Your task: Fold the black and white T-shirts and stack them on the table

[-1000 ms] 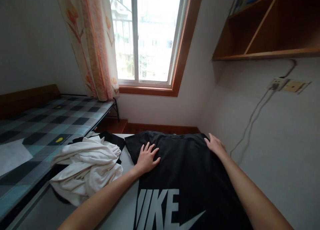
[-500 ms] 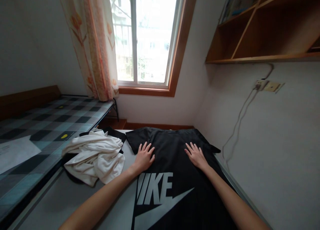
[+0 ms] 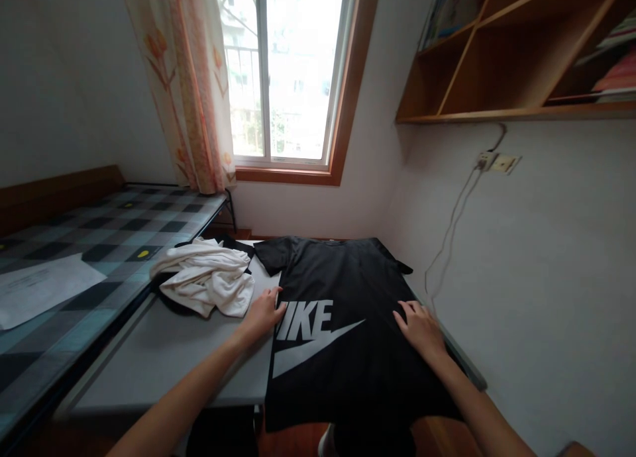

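My left hand (image 3: 262, 312) rests at the left edge of the black T-shirt (image 3: 358, 271), thumb apart from the fingers; whether they pinch the fabric I cannot tell. My right hand (image 3: 421, 328) lies on the shirt's right side, its fingers loosely spread and the thumb held off. Between them, pale letters (image 3: 311, 319) read "IKE", with a sliver of the first letter at the shirt's edge by my left thumb, so NIKE, above a big pale swoosh (image 3: 318, 351). The shirt spreads across the lower centre of the frame, mostly flat, its sleeves out at the far end and its hem reaching past the near edge of the grey-white table (image 3: 163, 371).

Left of centre, a rumpled white cloth (image 3: 209, 278) partly hides some black cloth (image 3: 237, 245). At the left edge, a paper (image 3: 50, 290), cut off by the frame, lies on the checked mattress (image 3: 163, 208); its print is too small to read. Books (image 3: 452, 10) in the upper-right shelf (image 3: 521, 59) are blurred, their titles illegible.
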### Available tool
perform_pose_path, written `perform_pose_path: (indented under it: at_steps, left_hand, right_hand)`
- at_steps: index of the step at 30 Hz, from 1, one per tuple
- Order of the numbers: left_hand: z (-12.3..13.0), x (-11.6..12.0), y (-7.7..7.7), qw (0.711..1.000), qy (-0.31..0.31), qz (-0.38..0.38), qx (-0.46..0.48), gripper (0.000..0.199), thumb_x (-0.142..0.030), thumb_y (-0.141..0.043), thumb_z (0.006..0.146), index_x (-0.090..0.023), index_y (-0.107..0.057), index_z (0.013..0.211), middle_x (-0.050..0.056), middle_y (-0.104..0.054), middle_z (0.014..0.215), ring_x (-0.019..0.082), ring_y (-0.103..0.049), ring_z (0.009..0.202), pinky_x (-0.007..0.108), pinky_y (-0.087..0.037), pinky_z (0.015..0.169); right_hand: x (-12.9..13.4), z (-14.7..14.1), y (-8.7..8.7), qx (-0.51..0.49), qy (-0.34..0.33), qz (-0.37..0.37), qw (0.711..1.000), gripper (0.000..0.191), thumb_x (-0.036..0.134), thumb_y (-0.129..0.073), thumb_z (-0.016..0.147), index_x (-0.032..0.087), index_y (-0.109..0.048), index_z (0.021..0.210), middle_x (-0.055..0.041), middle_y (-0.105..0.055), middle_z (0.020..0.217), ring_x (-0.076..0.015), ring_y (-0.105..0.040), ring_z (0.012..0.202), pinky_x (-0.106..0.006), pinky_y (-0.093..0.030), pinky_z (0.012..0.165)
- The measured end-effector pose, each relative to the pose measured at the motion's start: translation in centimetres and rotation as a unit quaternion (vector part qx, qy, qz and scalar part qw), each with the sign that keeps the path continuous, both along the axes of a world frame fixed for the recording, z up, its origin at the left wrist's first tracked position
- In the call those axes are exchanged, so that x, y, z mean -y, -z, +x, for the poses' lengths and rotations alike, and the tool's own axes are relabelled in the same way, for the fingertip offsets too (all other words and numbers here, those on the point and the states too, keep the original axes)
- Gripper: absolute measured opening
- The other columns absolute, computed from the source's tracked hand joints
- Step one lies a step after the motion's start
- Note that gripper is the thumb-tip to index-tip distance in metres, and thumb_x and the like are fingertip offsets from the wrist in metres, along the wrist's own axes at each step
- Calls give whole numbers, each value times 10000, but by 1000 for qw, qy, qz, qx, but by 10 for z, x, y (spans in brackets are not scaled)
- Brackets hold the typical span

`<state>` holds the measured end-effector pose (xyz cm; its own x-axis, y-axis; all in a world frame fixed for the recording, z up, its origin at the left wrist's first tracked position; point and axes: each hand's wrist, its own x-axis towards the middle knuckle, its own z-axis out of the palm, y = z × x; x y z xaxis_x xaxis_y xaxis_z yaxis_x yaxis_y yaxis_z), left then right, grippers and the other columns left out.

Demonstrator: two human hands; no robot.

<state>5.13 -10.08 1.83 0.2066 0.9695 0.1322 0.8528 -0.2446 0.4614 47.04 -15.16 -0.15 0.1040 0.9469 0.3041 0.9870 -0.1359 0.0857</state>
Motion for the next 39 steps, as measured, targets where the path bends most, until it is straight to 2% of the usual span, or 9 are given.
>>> perform_pose_path:
  at_steps: [3, 7, 15, 21, 25, 31, 35, 37, 39]
  left_hand:
    - [-3, 11, -3, 998, 8, -50, 28, 425, -368, -488, 850, -185, -522, 1232, 30, -634, 765, 202, -630, 776, 268, -423, 690]
    - [-4, 22, -2, 995, 20, -68, 74, 449, -341, -531, 799, -206, -524, 1227, 5, -625, 749, 184, -619, 731, 251, -406, 657]
    - [-6, 49, 0, 982, 100, -78, 139, 393, -350, -603, 730, -190, -630, 1088, -42, -523, 627, 143, -511, 603, 246, -372, 593]
    - [-13, 70, -4, 967, 111, -136, 186, 314, -351, -549, 767, -164, -661, 992, -38, -510, 589, 118, -457, 522, 227, -344, 513]
    - [-19, 81, -6, 968, 101, -119, 195, 283, -363, -536, 785, -161, -666, 935, -5, -594, 698, 123, -500, 600, 229, -387, 576]
    - [-25, 90, -13, 973, 119, -137, 144, 392, -417, -584, 798, -197, -630, 1119, -24, -580, 663, 136, -529, 612, 245, -410, 596]
    - [-24, 86, -15, 994, 82, -3, 74, 383, -426, -595, 816, -227, -640, 1141, 79, -628, 1085, 220, -599, 975, 328, -459, 866]
    - [-23, 85, -11, 991, 102, 84, 23, 436, -407, -623, 808, -261, -606, 1218, 93, -507, 1340, 271, -466, 1240, 402, -360, 1041]
    - [-22, 87, -3, 981, 154, 119, -28, 473, -383, -593, 841, -291, -544, 1302, 79, -428, 1440, 286, -327, 1364, 457, -270, 1107]
  right_hand:
    - [37, 14, -10, 26, 70, -2, 997, 364, 368, -412, 924, 141, -650, 1081, -131, -649, 1029, -274, -619, 918, -384, -453, 780]
    - [78, 28, -10, 30, 125, -19, 992, 373, 423, -413, 925, 151, -667, 929, -110, -648, 918, -256, -628, 827, -356, -436, 714]
    - [116, 28, -6, 76, 98, 6, 992, 298, 334, -447, 923, 167, -687, 864, -104, -627, 855, -247, -583, 819, -335, -383, 686]
    - [123, 27, -12, 96, 97, 47, 990, 331, 323, -396, 948, 181, -677, 847, -89, -622, 870, -235, -555, 831, -333, -326, 661]
    - [131, 29, -8, 105, 104, 38, 988, 337, 316, -390, 943, 184, -672, 815, -91, -621, 862, -235, -542, 838, -337, -313, 662]
    - [125, 20, -5, 49, 82, 89, 991, 290, 297, -422, 895, 184, -670, 992, -109, -622, 940, -264, -540, 870, -369, -365, 696]
    - [97, -3, -5, -5, -16, 101, 995, 314, 346, -423, 893, 188, -662, 1020, -107, -615, 1004, -256, -552, 918, -373, -397, 762]
    - [79, -23, -6, -32, -71, 94, 993, 318, 367, -424, 898, 194, -654, 1032, -104, -607, 1034, -248, -555, 947, -369, -405, 791]
    - [60, -44, -7, -60, -114, 88, 988, 327, 388, -423, 906, 196, -647, 1046, -107, -593, 1081, -246, -549, 994, -368, -411, 821]
